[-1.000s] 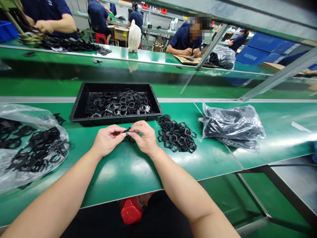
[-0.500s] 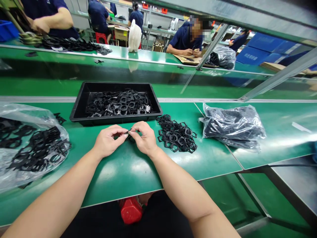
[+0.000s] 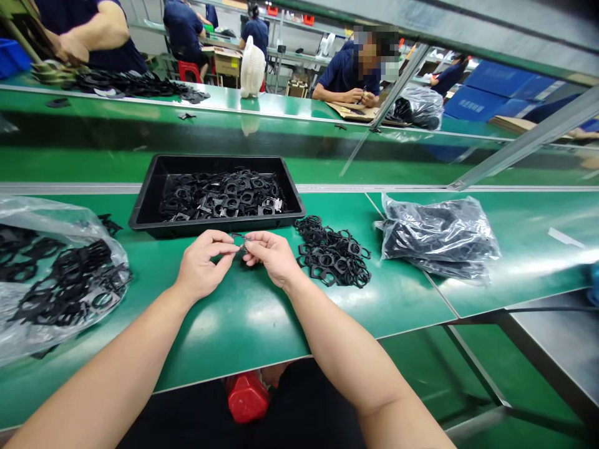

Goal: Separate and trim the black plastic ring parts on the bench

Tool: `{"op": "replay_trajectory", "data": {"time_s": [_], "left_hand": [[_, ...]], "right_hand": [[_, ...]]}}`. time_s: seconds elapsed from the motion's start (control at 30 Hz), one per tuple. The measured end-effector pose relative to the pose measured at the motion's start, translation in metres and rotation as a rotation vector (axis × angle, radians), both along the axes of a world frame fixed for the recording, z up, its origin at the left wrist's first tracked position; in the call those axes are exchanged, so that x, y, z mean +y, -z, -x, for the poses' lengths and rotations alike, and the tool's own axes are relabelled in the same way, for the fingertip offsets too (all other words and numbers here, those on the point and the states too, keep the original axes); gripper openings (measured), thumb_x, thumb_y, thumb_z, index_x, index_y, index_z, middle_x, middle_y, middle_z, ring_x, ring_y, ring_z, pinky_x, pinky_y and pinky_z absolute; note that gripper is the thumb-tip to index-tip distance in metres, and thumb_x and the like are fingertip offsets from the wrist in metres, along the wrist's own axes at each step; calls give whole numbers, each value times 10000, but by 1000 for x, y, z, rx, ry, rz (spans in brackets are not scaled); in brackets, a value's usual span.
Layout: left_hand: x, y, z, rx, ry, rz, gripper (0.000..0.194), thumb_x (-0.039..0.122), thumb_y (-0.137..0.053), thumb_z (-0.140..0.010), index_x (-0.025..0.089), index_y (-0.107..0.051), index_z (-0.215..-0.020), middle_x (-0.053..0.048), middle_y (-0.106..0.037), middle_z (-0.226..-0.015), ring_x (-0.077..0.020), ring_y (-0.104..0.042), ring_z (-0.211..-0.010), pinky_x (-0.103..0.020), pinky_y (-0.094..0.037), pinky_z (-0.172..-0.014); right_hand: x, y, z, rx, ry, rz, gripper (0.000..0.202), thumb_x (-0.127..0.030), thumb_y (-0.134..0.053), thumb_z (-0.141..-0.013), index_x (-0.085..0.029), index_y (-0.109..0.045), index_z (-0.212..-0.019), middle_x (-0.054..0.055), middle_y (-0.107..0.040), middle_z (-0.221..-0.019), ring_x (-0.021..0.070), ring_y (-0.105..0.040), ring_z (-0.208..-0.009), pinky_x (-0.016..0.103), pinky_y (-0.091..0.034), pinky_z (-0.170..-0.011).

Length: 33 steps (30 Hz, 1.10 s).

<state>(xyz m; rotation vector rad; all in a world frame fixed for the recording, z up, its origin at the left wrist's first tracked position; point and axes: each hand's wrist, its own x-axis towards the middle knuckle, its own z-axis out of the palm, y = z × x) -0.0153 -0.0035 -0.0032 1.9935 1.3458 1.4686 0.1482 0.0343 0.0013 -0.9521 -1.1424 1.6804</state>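
My left hand (image 3: 204, 264) and my right hand (image 3: 271, 254) meet above the green table, fingertips pinched on a small black plastic part (image 3: 239, 237). Its thin edge shows between the fingers; the rest is hidden. Just beyond them stands a black tray (image 3: 140, 206) holding a heap of flat black ring-shaped parts (image 3: 231, 193). A loose pile of similar black rings (image 3: 333, 252) lies right of my right hand. Left of my left arm, an open clear plastic bag (image 3: 60, 215) spills more black ring parts (image 3: 70, 287).
A sealed clear bag of black parts (image 3: 437, 234) lies to the right. Behind the tray runs a green conveyor (image 3: 299, 165), with slanted metal posts (image 3: 524, 140) at right. Across it, several people in dark shirts work. A red stool (image 3: 248, 396) shows below the table edge.
My fingers have shifted on the black part, and more of its thin edge now shows above the fingertips. My right hand has turned slightly, its fingers more level.
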Motion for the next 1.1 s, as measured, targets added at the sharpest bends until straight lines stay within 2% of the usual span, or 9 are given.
{"op": "replay_trajectory", "data": {"time_s": [0.1, 0.17, 0.3, 0.47, 0.7, 0.83, 0.93, 1.1], "left_hand": [[3, 0, -1, -345, -3, 197, 289, 266, -665, -733, 172, -655, -1007, -86, -616, -1081, -157, -626, -840, -329, -518, -785], [5, 0, -1, -540, 2, 384, 417, 316, -691, -714, 147, -616, -1087, -88, -661, -1014, -151, -637, -775, -342, -527, -771], [8, -3, 1, -691, 39, 663, 439, 332, -768, -623, 107, -656, -983, -68, -708, -834, -133, -632, -655, -322, -533, -708], [8, -8, 4, -816, 78, 786, 383, 257, -816, -554, 125, -653, -875, -15, -684, -727, -127, -647, -613, -284, -536, -647], [10, -7, 7, -630, 42, 851, 370, 309, -813, -554, 98, -649, -810, -15, -656, -689, -100, -608, -574, -248, -514, -583], [10, -5, 9, -499, 64, 831, 336, 350, -785, -581, 124, -611, -760, -2, -636, -596, -118, -599, -537, -266, -503, -559], [10, -2, 8, -361, 67, 807, 301, 383, -734, -630, 148, -575, -731, -4, -626, -539, -131, -589, -497, -266, -484, -519], [11, 5, 7, -279, 128, 745, 274, 407, -669, -679, 171, -550, -749, -5, -630, -545, -148, -600, -500, -273, -482, -504]], "right_hand": [[1, 0, 0, -7, 66, -25, 327, -332, -761, -600, -149, -649, -848, -21, -614, -636, 77, -574, -529, 197, -473, -492], [1, 0, 0, -52, 77, -59, 300, -322, -745, -620, -154, -660, -853, -22, -613, -642, 75, -571, -534, 191, -459, -482], [0, 1, 0, -121, 21, -111, 277, -305, -725, -648, -159, -665, -876, -16, -628, -681, 70, -567, -558, 185, -453, -498], [0, 4, 0, -134, -69, -66, 237, -333, -696, -674, -144, -630, -801, -14, -616, -630, 75, -566, -543, 199, -465, -519], [0, 3, -2, -191, -54, -100, 230, -329, -703, -654, -137, -614, -744, -26, -583, -580, 78, -556, -522, 203, -459, -510], [0, 1, -4, -189, -108, -87, 266, -353, -730, -615, -134, -611, -709, -26, -577, -561, 78, -543, -508, 206, -454, -501], [-1, 3, -5, -203, -100, -82, 280, -356, -743, -595, -136, -599, -694, -32, -563, -553, 72, -523, -493, 199, -439, -482], [-1, 7, -7, -235, -107, -132, 250, -338, -699, -648, -136, -635, -779, -31, -573, -598, 60, -505, -498, 203, -436, -501]]}}
